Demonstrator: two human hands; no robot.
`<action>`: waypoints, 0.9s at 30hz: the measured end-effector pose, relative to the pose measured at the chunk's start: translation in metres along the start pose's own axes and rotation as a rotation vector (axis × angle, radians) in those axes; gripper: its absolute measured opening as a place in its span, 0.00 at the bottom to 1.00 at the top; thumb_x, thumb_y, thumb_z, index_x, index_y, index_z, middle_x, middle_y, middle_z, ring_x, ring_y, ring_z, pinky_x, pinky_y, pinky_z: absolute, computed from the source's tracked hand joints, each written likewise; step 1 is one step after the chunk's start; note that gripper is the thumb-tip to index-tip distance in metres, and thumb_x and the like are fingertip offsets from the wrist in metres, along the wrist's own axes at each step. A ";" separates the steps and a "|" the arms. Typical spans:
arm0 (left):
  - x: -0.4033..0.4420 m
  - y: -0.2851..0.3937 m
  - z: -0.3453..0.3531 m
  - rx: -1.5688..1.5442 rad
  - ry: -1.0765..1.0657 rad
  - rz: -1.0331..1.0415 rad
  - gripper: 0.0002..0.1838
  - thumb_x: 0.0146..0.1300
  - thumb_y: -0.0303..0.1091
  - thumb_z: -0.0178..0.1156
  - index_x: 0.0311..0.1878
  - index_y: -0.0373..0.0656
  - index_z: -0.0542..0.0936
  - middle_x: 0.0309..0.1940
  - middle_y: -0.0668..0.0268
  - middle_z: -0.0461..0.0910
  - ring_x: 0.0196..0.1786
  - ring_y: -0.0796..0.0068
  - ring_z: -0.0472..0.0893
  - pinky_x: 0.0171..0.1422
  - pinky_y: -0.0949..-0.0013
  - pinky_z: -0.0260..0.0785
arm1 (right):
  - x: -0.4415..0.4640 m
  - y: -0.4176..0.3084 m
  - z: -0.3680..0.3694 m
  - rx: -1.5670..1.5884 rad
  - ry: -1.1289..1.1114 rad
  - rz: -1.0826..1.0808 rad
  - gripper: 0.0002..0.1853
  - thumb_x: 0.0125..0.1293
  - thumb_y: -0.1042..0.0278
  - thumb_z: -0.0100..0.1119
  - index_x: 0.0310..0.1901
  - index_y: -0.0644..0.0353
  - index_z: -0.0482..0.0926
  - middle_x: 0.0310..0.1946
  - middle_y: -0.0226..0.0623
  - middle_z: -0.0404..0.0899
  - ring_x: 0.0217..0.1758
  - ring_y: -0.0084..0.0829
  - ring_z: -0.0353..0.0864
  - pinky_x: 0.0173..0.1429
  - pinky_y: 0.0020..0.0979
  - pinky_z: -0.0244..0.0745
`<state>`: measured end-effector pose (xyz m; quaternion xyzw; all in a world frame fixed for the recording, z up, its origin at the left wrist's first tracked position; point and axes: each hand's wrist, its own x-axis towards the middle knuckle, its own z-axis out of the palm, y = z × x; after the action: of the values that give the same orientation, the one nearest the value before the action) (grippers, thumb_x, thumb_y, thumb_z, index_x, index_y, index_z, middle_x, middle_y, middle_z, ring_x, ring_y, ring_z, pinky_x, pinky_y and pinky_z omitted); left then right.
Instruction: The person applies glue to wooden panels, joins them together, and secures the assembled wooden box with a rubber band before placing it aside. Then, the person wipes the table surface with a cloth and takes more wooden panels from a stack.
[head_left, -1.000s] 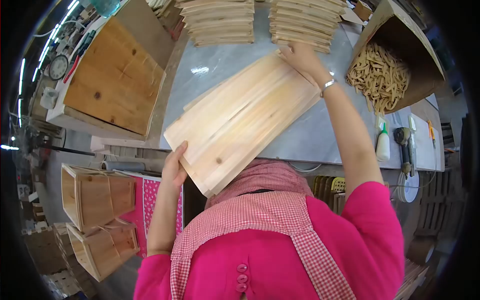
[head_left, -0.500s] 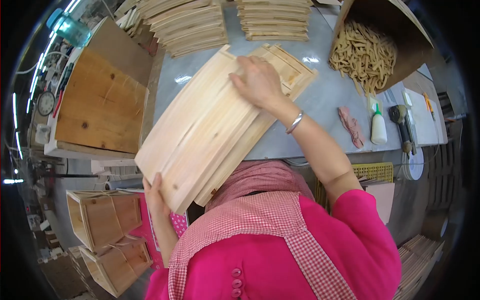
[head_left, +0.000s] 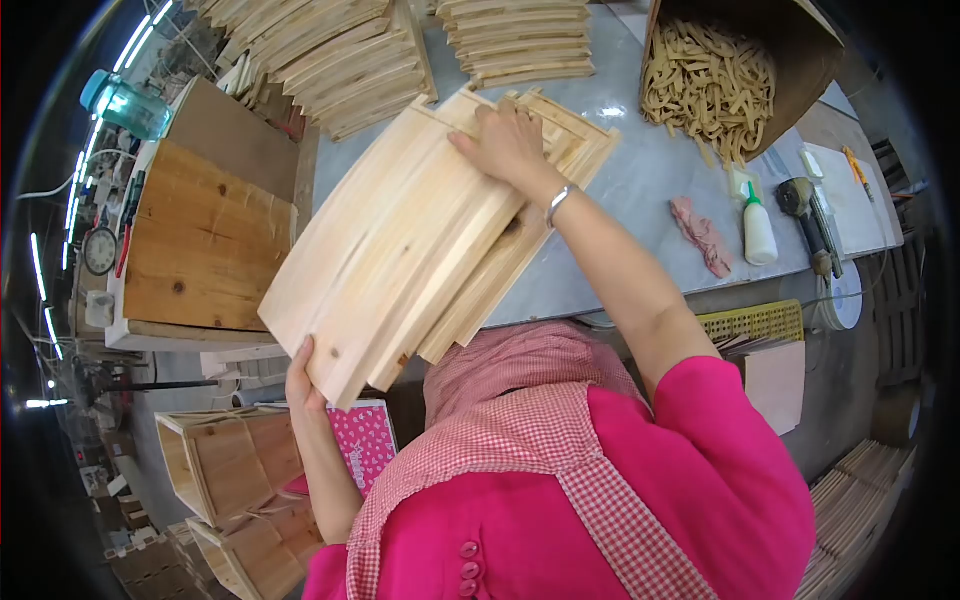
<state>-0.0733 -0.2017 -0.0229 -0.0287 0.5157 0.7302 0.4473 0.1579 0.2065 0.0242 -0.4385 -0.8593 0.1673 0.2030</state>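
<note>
A few pale wooden panels (head_left: 365,255) lie fanned over one another, slanting across the near edge of the work table. My left hand (head_left: 305,380) grips the near left corner of the top panel, thumb on its face and fingers hidden underneath. At the far end, my right hand (head_left: 505,145) has its fingers curled over the upper edge of the panels. Narrow raised strips show at the far ends of the lower panels.
Stacked panels (head_left: 350,75) and another stack (head_left: 515,40) stand at the back. On the right are a box of tan strips (head_left: 710,85), a pink cloth (head_left: 700,235), a glue bottle (head_left: 759,232) and a black-handled tool (head_left: 808,225). A wooden box (head_left: 205,245) stands left.
The lower panels have spread further out from under the top one toward the right. Both hands keep their hold, and the whole view has shifted slightly.
</note>
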 end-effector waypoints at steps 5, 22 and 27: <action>0.044 -0.008 0.007 0.105 0.028 -0.014 0.29 0.69 0.32 0.65 0.69 0.34 0.68 0.62 0.51 0.77 0.64 0.55 0.78 0.69 0.53 0.74 | 0.014 0.028 0.045 0.007 0.011 0.031 0.31 0.67 0.40 0.59 0.53 0.64 0.83 0.54 0.53 0.79 0.61 0.52 0.77 0.64 0.52 0.64; 0.043 0.006 0.031 0.237 0.057 0.020 0.29 0.65 0.32 0.69 0.65 0.28 0.71 0.59 0.52 0.79 0.60 0.61 0.81 0.65 0.62 0.75 | 0.030 0.066 0.061 0.305 0.054 -0.042 0.18 0.60 0.48 0.65 0.36 0.55 0.89 0.53 0.39 0.84 0.57 0.43 0.81 0.61 0.45 0.74; 0.044 0.002 0.021 0.190 0.050 0.008 0.29 0.66 0.32 0.69 0.65 0.28 0.71 0.59 0.52 0.79 0.60 0.62 0.80 0.65 0.62 0.75 | 0.028 0.062 0.056 0.201 0.098 -0.047 0.17 0.60 0.48 0.67 0.35 0.54 0.88 0.46 0.38 0.86 0.51 0.43 0.84 0.57 0.45 0.76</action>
<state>-0.0920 -0.1576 -0.0336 -0.0025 0.5939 0.6787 0.4321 0.1574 0.2584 -0.0471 -0.4031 -0.8374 0.2263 0.2916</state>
